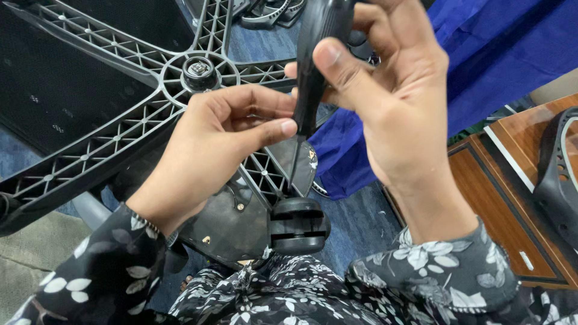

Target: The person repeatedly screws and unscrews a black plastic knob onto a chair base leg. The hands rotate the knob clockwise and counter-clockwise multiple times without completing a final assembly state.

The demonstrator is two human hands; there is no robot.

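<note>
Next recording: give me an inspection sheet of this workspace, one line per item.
Surface: blue floor, mostly covered.
Job's things: black screwdriver, its tip down near a black caster wheel on the upturned black five-arm chair base.
Clutter: blue cloth; black plastic parts at the top edge.
Hands: right hand wraps the screwdriver handle; left hand pinches its lower end.
Cables: nothing seen.
Surroundings: wooden furniture on the right with a black chair part on it; floral sleeves below.
</note>
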